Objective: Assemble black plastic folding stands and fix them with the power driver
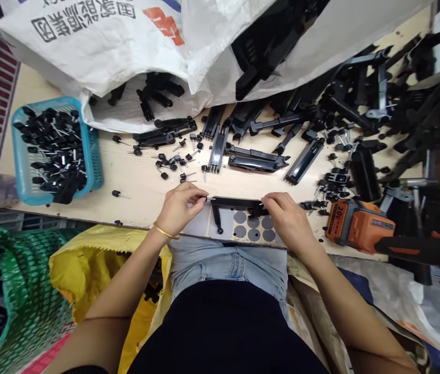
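- workbench (142, 182): pale top; far edge largely covered.
- white sack (138, 47): cut off at the top; black parts protrude, deeper contents hidden.
- yellow sack (87, 259): partly covered by the left forearm; contents hard to make out.
- power tool (363, 226): orange and black, on the bench right; cut off by the right edge.
- blue basket (96, 156): filled with knobbed pins; lower layers hidden.
- right hand (288, 215): fingers curled, nearly closed on the black arm's right end; contact partly hidden.
- left hand (179, 208): thumb and forefinger pinched together on the dark knob.
- black arm (237, 201): between the hands, above grey discs (240, 217), at the bench's near edge.
- dark knob (206, 198): at the arm's left end; mostly covered by fingertips.
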Tool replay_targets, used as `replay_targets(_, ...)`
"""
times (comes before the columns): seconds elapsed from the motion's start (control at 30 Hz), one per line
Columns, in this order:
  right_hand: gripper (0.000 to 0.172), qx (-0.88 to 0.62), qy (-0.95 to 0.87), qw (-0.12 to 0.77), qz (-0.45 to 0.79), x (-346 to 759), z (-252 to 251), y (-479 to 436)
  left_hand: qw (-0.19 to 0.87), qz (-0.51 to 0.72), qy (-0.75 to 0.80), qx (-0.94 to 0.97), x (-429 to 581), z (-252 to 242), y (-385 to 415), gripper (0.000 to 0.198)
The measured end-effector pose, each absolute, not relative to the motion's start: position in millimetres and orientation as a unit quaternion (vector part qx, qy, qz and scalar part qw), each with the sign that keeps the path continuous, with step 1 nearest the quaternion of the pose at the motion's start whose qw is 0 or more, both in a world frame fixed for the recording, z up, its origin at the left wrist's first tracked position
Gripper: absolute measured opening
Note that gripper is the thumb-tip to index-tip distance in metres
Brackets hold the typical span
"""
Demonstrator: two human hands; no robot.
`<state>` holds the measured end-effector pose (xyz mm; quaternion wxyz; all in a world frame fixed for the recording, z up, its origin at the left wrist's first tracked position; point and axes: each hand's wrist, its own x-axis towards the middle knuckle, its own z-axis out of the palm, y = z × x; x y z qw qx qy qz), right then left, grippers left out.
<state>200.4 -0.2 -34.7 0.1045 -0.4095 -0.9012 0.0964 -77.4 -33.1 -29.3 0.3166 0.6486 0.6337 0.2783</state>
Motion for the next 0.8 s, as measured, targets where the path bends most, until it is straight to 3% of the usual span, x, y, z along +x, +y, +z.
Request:
replay_targets(0.1, 0.029, -0.375, -0.918, 0.096, 0.088, 194, -33, -1, 0.254, 0.238, 0.621, 0.702, -71, -28, -33, 0.017)
replay_targets(0.23, 0.018, -0.438, -0.876, 0.161, 0.124, 188, -43, -5, 0.19, 0.138, 0.62, 0.748, -53, -22, -36, 0.018)
replay_targets(0.37, 0.021, -0.441, -0.864, 0.198, 0.139, 191, -56, -9, 0.16, 0.076, 0.596, 0.783, -44, -25, -35, 0.018)
replay_targets(0.5, 0.037, -0.416, -0.855, 0.246, 0.191, 203, -66, -14, 0.187, 0.203, 0.55, 0.789, -59, -38, -30, 0.016)
replay_targets(0.6, 0.053, -0.424, -0.862, 0.222, 0.166, 212, -73, -22, 0.188, 0.282, 0.554, 0.76, -64, -48, -30, 0.015)
replay_targets(0.8, 0.062, -0.397, -0.899, 0.175, 0.068, 221, -98, -27, 0.144, 0.3, 0.61, 0.72, -51, -55, -40, 0.019)
